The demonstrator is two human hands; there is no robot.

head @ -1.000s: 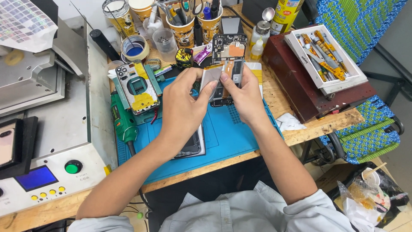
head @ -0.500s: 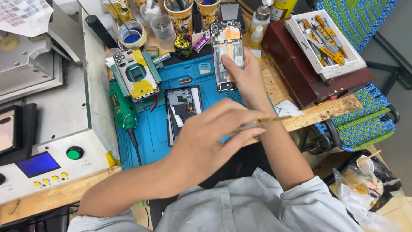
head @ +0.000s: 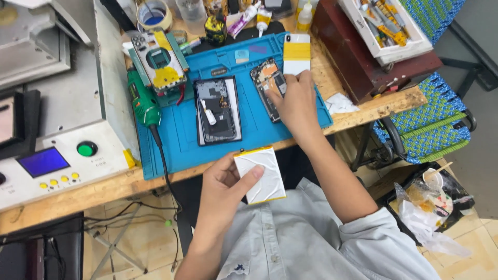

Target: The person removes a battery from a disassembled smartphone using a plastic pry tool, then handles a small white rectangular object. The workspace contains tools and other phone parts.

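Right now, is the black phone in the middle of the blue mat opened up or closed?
Opened: the black phone lies flat on the blue mat, its internal parts exposed.

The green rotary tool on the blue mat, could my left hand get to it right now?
Probably not without first putting something down: the left hand holds a white battery pack near the body. The green rotary tool lies uncovered at the mat's left edge, so the path itself looks free.
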